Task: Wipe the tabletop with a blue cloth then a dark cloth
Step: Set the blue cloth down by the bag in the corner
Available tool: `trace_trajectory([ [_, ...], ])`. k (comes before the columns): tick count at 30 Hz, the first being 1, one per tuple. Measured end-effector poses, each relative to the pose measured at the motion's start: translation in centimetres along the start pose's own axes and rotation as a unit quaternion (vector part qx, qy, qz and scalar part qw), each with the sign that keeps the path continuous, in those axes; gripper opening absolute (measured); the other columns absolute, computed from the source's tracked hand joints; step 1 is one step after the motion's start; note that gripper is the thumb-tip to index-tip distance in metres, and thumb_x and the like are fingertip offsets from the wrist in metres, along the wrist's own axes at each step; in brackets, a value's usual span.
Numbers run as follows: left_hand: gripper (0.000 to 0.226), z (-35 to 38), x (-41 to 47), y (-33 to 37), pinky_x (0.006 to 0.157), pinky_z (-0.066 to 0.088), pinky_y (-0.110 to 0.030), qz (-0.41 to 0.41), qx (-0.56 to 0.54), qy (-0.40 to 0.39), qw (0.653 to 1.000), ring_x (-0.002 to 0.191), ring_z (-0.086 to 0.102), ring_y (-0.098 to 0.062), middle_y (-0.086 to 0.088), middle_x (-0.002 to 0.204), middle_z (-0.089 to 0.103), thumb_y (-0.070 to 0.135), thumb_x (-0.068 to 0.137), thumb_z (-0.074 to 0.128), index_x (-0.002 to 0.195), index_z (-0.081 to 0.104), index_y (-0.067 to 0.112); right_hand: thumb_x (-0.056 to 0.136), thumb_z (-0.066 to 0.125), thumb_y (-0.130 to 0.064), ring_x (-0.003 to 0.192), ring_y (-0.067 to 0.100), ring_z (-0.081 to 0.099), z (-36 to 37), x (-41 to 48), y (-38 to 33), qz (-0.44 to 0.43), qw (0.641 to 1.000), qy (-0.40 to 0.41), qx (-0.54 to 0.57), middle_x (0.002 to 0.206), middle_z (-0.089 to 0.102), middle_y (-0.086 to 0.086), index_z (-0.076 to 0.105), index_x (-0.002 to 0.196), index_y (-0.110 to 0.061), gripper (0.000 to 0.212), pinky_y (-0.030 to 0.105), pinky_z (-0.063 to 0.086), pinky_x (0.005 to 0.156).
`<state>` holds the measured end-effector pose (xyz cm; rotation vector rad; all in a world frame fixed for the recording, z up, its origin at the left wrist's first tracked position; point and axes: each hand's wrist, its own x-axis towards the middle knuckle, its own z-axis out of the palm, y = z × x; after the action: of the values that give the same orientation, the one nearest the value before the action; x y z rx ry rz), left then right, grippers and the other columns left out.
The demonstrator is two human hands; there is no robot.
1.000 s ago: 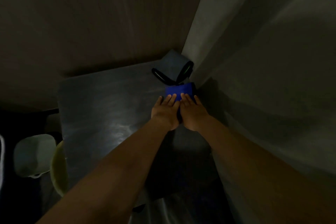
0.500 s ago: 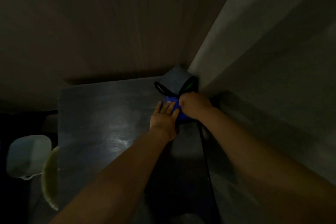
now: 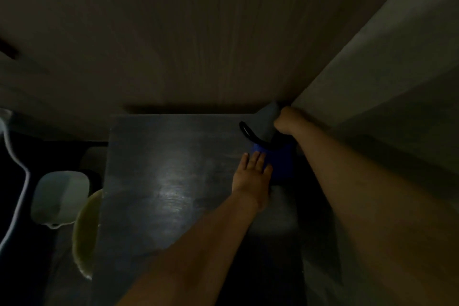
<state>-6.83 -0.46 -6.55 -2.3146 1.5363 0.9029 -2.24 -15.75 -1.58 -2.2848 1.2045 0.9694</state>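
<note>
Dim scene. Blue cloth [image 3: 279, 164] on dark tabletop [image 3: 173, 181], far right corner by wall. Left hand [image 3: 252, 172] flat, fingers together, pressing cloth's left edge. Right hand [image 3: 285, 120] curled around grey object [image 3: 267, 122] just beyond cloth.

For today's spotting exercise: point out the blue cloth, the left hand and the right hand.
blue cloth [image 3: 282, 165]: head view, on its bare middle.
left hand [image 3: 252, 179]: head view, back of the hand, flat on the cloth.
right hand [image 3: 285, 120]: head view, knuckles, in the far corner.
</note>
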Motion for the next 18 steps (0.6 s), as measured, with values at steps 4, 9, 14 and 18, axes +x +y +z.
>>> trace_trajectory([
  [4, 0.067, 0.3, -0.2, 0.3, 0.120, -0.002, -0.043, 0.009, 0.000, 0.046, 0.999, 0.148, -0.004, -0.031, -0.016, 0.160, -0.001, 0.040, 0.100, 0.038, 0.153, 0.008, 0.013, 0.099, 0.046, -0.017, 0.110, 0.030, 0.056, 0.1, 0.4, 0.0, -0.012, 0.999, 0.041, -0.009, 0.133, 0.054, 0.019, 0.060, 0.110, -0.002, 0.023, 0.035, 0.047, 0.088],
  [9, 0.072, 1.3, -0.3, 1.8, 0.121, -0.001, -0.039, 0.017, -0.022, 0.079, 0.997, 0.147, -0.005, -0.032, -0.018, 0.160, 0.000, 0.035, 0.099, 0.039, 0.152, 0.001, 0.003, 0.097, 0.049, -0.017, 0.114, 0.032, 0.056, -1.8, -0.7, -0.9, -0.042, 0.990, 0.097, 0.095, 0.125, 0.055, 0.017, 0.054, 0.125, -0.005, 0.031, 0.028, 0.041, 0.075],
  [14, 0.080, 1.3, 0.5, 2.4, 0.120, 0.000, -0.039, -0.020, -0.085, 0.043, 0.995, 0.147, -0.010, -0.031, -0.018, 0.159, -0.014, 0.042, 0.099, 0.038, 0.150, -0.008, 0.001, 0.093, 0.051, -0.011, 0.111, 0.031, 0.055, -4.3, -2.1, -0.9, -0.059, 0.957, 0.043, 0.279, 0.125, 0.055, 0.015, 0.053, 0.128, -0.002, 0.036, 0.028, 0.043, 0.075],
  [18, 0.086, 0.4, 1.4, 2.1, 0.119, -0.003, -0.039, -0.041, -0.074, 0.036, 0.996, 0.146, -0.017, -0.029, -0.015, 0.157, -0.021, 0.048, 0.098, 0.039, 0.150, -0.011, 0.001, 0.093, 0.052, -0.012, 0.096, 0.028, 0.058, -4.8, -3.2, 0.0, -0.011, 0.879, -0.046, 0.475, 0.107, 0.056, 0.013, 0.055, 0.104, -0.010, 0.012, 0.033, 0.049, 0.067],
])
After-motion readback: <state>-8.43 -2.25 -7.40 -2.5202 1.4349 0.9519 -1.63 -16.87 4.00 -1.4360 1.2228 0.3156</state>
